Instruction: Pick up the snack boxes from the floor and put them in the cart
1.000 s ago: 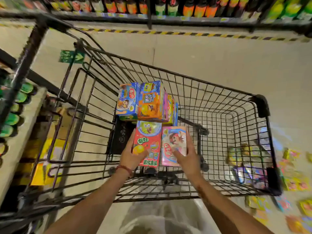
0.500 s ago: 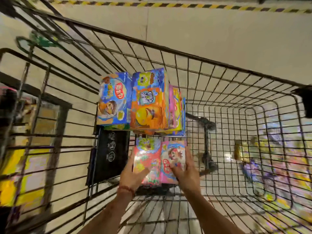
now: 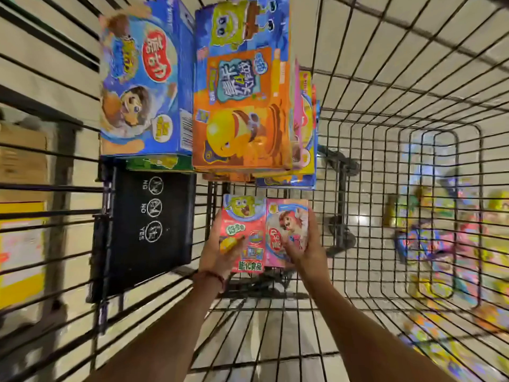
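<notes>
The wire cart [image 3: 385,111] pretty much fills the whole view, its top rim cut off at the upper edge, and you're looking straight down through the mesh to the floor. Up against its far-left corner there's a stack of big snack boxes: a blue box [image 3: 143,84] on the left and an orange-and-blue box [image 3: 242,106] right beside it, with a few more wedged behind that one, only their edges showing so I can't count them. Below the blue box hangs a black flap [image 3: 148,224] with little NO/YES icons. Through the cart's right side you can see more boxes on the floor [image 3: 446,244], but they're a blurry smear of colour. Lower middle, inside the cart, the left hand [image 3: 217,252] grips a red box [image 3: 245,232] with its thumb across the front, and the right hand [image 3: 305,246] grips a pink box [image 3: 286,230], the two boxes touching side by side. Their bottom edges are hidden by the hands.
</notes>
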